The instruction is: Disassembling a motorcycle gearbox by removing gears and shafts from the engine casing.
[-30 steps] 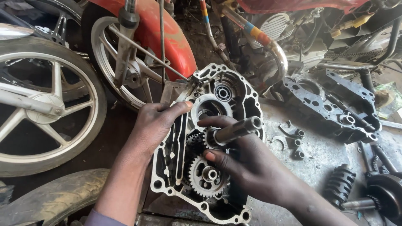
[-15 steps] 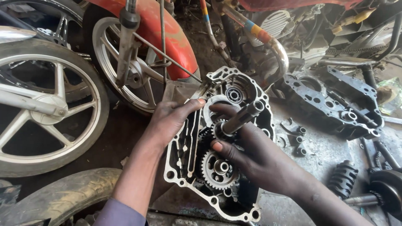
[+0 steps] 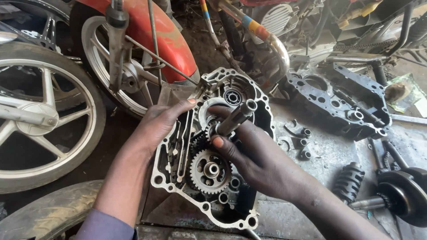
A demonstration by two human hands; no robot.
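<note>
An oily engine crankcase half (image 3: 242,95) lies open-side up on a greasy metal bench. Gears sit inside it, with a large toothed gear (image 3: 209,171) near the middle. My left hand (image 3: 162,122) rests flat on the case's left rim, thumb stretched toward the upper bearing hole. My right hand (image 3: 251,155) grips a steel gear shaft (image 3: 235,119) that stands tilted up and to the right out of the case. A round bearing (image 3: 233,97) shows at the top of the case.
A second dark crankcase half (image 3: 342,104) lies at the right. Shift forks (image 3: 300,142), a shift drum (image 3: 349,182) and a crankshaft (image 3: 402,191) lie on the bench. Motorcycle wheels (image 3: 40,120), a red fender (image 3: 167,38) and an exhaust pipe (image 3: 267,38) crowd the left and back.
My right hand has shifted up and right with the shaft, which now stands more upright in the case. The left hand stays on the rim. The camera has drifted slightly.
</note>
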